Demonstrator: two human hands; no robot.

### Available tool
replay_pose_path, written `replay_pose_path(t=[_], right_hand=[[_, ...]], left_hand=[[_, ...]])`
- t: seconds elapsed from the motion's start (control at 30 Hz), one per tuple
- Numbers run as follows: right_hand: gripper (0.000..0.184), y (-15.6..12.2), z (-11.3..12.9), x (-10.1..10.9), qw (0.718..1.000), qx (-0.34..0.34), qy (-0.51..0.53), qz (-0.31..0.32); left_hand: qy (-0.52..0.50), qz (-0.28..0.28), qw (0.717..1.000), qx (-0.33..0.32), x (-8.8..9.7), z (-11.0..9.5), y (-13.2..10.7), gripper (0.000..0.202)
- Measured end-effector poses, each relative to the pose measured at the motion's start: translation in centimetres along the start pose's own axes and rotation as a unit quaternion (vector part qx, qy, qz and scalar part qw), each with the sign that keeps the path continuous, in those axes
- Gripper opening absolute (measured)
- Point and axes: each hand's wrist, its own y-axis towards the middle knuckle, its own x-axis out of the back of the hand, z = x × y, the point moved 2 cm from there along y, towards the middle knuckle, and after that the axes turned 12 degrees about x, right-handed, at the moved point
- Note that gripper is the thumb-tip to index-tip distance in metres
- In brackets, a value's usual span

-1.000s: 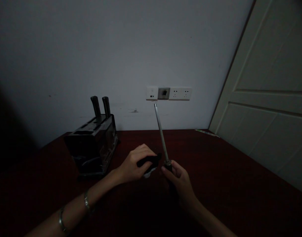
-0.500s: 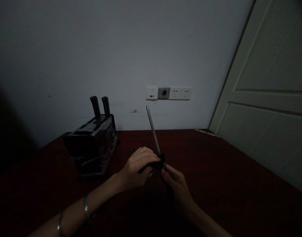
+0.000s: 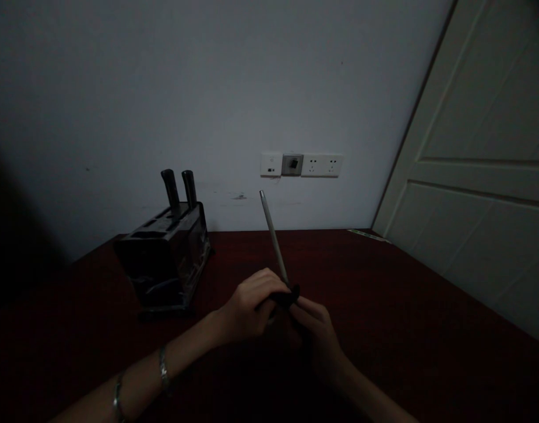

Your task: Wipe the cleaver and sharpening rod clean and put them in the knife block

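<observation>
**Sharpening steel held in two hands over a dark red table**

Item 1. Sharpening steel [image 3: 273,238]: a slim, pale metal rod. It is raised off the table and tilted, with its tip leaning up and to the left towards the wall. Its lower end sits between the two hands, and the handle is hidden in shadow.

Item 2. Right hand [image 3: 317,332]: curled closed around the lower end of the sharpening steel, carrying it from below.

Item 3. Left hand [image 3: 249,305]: fingers clenched over a dark cloth [image 3: 285,297], which is pressed against the base of the rod, just beside the right hand. Two bracelets [image 3: 163,370] sit on this forearm.

Item 4. Table [image 3: 405,305]: dark red wood, lying under both hands.

Item 5. Knife block [image 3: 167,258]: dark, standing on the table well to the left of the hands, near the wall. Two knife handles [image 3: 170,188] stick up from its far end, side by side.

Item 6. Socket strip [image 3: 301,165]: white plates with one grey unit, set on the wall [image 3: 163,88] above the table's far edge.

Item 7. Door [image 3: 481,176]: pale and panelled, at the right.
</observation>
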Motion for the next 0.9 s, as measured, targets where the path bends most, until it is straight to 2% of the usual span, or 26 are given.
replay_pose_path(t=[0.23, 0.37, 0.47, 0.57, 0.7, 0.77, 0.9], right_hand=[[0.02, -0.3, -0.6, 0.3, 0.999, -0.008, 0.037, -0.009], [0.021, -0.1, -0.8, 0.5, 0.995, -0.022, 0.052, -0.08], [0.025, 0.2, -0.3, 0.2, 0.995, -0.031, 0.069, -0.068], [0.029, 0.6, 0.0, -0.1, 0.995, -0.035, 0.083, -0.04], [0.027, 1.1, 0.0, 0.1, 0.996, -0.041, 0.066, -0.052], [0.029, 1.2, 0.0, 0.2, 0.995, -0.043, 0.066, -0.056], [0.03, 1.1, 0.4, 0.2, 0.996, -0.023, 0.061, -0.054]], left_hand=[[0.005, 0.015, 1.0, 0.005, 0.3, -0.1, 0.2, 0.023], [0.025, 0.025, 0.999, -0.01, 0.3, 1.0, -0.1, 0.024], [0.037, 0.029, 0.999, 0.011, 0.4, 2.1, -0.1, 0.024], [0.037, -0.016, 0.997, 0.063, 0.8, 2.7, 0.0, 0.021], [0.024, -0.088, 0.991, 0.1, 1.4, 2.9, 0.2, 0.018], [0.025, -0.094, 0.99, 0.102, 1.4, 2.9, 0.2, 0.018], [0.035, -0.071, 0.991, 0.106, 1.0, 2.5, 0.3, 0.018]])
